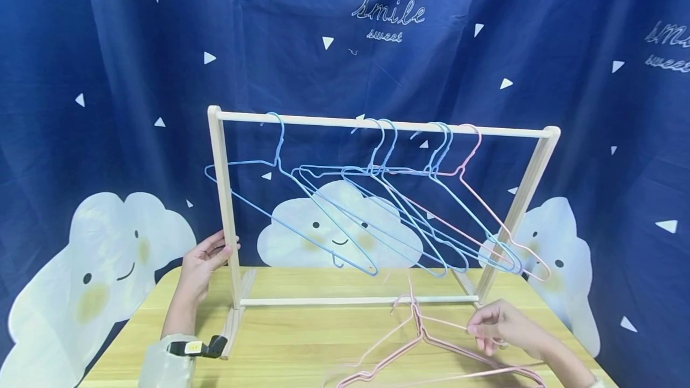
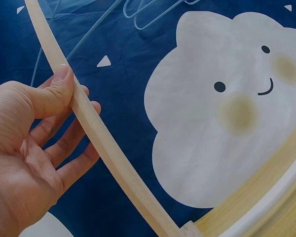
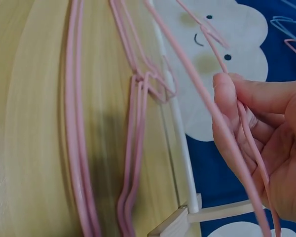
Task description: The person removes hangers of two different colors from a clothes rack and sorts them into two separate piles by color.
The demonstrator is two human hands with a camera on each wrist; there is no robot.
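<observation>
Pink hangers (image 1: 431,346) pinched in right hand (image 1: 498,325), on table (image 1: 302,340).

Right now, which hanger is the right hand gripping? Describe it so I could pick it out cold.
Start at the wooden rack on the yellow table, which the left hand steadies by its left post. On the tabletop in front of its bottom rail lie pink wire hangers. The right hand pinches the pink hanger lifted off that pile, unlike those hanging from the top rail.
</observation>
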